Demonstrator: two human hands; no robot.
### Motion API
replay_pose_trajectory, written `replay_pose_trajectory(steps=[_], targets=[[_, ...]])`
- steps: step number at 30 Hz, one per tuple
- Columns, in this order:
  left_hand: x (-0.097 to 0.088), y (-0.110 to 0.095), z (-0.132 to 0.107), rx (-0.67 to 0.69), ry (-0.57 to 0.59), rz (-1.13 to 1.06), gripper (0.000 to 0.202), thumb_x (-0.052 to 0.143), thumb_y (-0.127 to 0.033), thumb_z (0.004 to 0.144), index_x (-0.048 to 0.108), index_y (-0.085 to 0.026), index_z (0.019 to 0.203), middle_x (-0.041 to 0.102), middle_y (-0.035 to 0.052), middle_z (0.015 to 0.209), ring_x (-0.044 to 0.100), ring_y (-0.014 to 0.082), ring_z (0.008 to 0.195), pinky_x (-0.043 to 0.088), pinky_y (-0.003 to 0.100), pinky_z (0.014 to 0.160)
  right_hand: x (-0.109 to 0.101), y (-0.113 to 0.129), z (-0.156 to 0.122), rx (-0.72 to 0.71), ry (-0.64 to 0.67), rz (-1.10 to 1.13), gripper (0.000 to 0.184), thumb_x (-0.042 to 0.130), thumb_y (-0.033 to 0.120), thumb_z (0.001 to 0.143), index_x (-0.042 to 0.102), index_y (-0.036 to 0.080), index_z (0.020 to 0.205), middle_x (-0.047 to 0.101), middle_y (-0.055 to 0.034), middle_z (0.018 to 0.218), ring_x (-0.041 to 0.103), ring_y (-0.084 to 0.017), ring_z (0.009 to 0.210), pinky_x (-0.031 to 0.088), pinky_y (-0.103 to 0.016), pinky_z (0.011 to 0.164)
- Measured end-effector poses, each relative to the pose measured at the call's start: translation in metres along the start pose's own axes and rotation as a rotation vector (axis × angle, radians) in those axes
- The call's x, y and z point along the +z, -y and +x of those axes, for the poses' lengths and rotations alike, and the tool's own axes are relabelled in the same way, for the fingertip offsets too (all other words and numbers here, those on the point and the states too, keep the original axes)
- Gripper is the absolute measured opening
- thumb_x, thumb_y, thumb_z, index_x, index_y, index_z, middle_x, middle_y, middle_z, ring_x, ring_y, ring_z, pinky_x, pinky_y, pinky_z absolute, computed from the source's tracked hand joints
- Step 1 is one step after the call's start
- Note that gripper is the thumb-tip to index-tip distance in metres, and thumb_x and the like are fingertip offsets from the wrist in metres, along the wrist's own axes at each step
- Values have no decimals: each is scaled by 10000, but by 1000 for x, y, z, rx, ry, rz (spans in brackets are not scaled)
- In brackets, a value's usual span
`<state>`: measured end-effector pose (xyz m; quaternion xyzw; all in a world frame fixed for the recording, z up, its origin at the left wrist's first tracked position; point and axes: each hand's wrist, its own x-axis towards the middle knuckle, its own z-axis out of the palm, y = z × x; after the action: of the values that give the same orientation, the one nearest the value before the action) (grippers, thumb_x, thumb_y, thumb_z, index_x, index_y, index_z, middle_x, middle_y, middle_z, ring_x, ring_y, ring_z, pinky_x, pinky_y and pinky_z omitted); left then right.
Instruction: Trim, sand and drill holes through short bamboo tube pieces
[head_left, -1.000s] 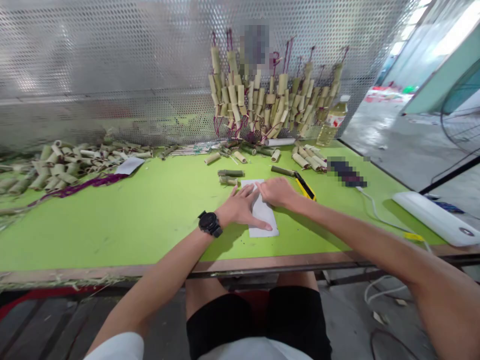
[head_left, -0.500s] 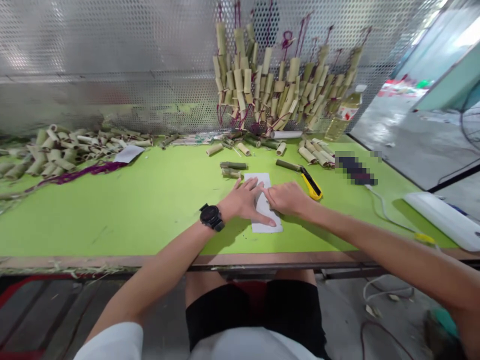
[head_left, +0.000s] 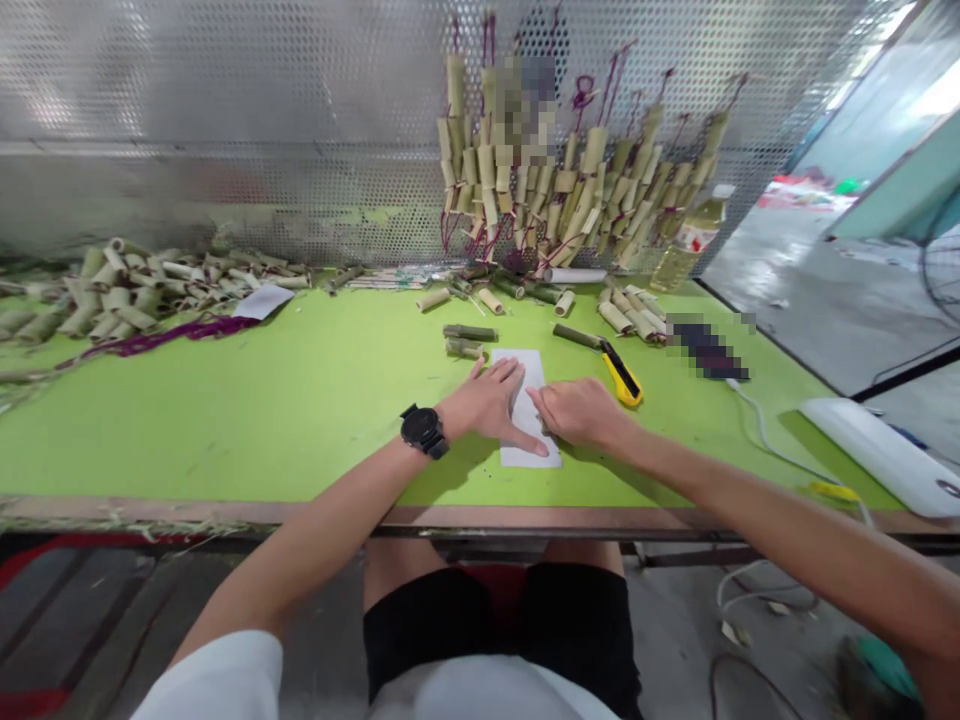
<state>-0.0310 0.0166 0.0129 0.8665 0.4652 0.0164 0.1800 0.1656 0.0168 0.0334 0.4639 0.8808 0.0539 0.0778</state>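
A narrow white sheet of paper (head_left: 527,404) lies on the green tabletop in front of me. My left hand (head_left: 491,402) rests flat on its left part, fingers and thumb spread. At the paper's right edge, my right hand (head_left: 579,412) is closed with the thumb side toward the sheet. Whatever is in that fist is hidden. Beyond the right hand lies a yellow and black utility knife (head_left: 621,375), its front end by a dark green bamboo piece (head_left: 576,335). Two short bamboo pieces (head_left: 469,333) sit just past the paper's upper left.
A heap of cut bamboo tubes (head_left: 127,290) and purple cord (head_left: 176,336) lie at the left. Strung bamboo (head_left: 487,180) hangs on the perforated metal panel. Toward the right are an oil bottle (head_left: 686,245), a blurred dark object (head_left: 709,350) with a cable, and a white device (head_left: 877,455).
My right hand has drawn slightly away from the left fingers, toward the right edge of the paper. My left hand stays flat on the sheet. The view has shifted a little.
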Motion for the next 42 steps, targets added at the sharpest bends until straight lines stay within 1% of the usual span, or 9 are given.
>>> replay_pose_trajectory(steps=[3,11,14,17,21,31,34,37,42], targets=[[0,1,0,15,0,-7,1520,590,-1046,643,199,-82,1752,121,230,1830,100,408,1720,-38,584,1382,4,4,-7,48,-21,-22,715,180,391,1165,836,121,1081,832,-222,1030,795,-306,908,503,-357,735],[-3,-1,-2,-5,0,-9,1557,572,-1048,658,138,-32,1755,92,243,1826,104,427,1716,-31,589,1390,-3,-19,70,149,-128,-7,685,200,318,1156,830,55,1103,826,-256,1056,797,-321,986,536,-369,812],[-3,0,-1,-9,-8,-12,1551,585,-1047,654,145,-50,1759,101,224,1829,114,421,1716,-29,593,1392,-4,-15,54,103,-79,21,688,209,331,1160,836,67,1055,826,-245,1000,795,-298,913,528,-354,790],[-3,1,0,-7,7,-2,1536,606,-1038,645,169,-75,1759,113,214,1829,109,423,1716,-34,602,1390,0,1,14,50,-6,44,720,181,356,1168,834,105,997,831,-224,999,793,-275,853,520,-342,751],[-3,3,2,-4,39,20,1534,598,-1028,655,153,-60,1759,74,236,1823,81,417,1720,-74,609,1378,3,15,-17,90,-14,4,733,152,393,1169,832,139,1067,832,-219,1028,807,-307,937,545,-370,792],[0,3,-1,-9,20,22,1532,560,-1022,694,97,-20,1757,44,243,1822,69,405,1723,-62,617,1381,-7,-16,78,175,-112,2,678,192,294,1148,818,35,1149,814,-285,1093,798,-360,1032,568,-422,858],[0,3,-1,-8,2,27,1511,556,-1028,695,106,-61,1765,63,227,1827,94,406,1721,-60,621,1381,-5,-12,64,99,-85,9,644,229,292,1145,826,51,1113,821,-267,1055,798,-339,967,555,-398,819],[-2,1,-1,-5,5,26,1509,560,-1045,674,132,-98,1767,90,214,1831,97,414,1719,-59,632,1378,-1,0,25,-11,-27,-6,590,278,289,1140,828,82,1093,824,-253,1034,796,-319,934,538,-374,788],[-4,0,-1,-24,46,11,1568,580,-1060,631,120,-79,1765,40,232,1828,49,444,1717,-60,658,1366,4,15,-17,64,-25,8,726,157,375,1168,828,130,1036,831,-229,1008,807,-305,926,543,-367,772]])
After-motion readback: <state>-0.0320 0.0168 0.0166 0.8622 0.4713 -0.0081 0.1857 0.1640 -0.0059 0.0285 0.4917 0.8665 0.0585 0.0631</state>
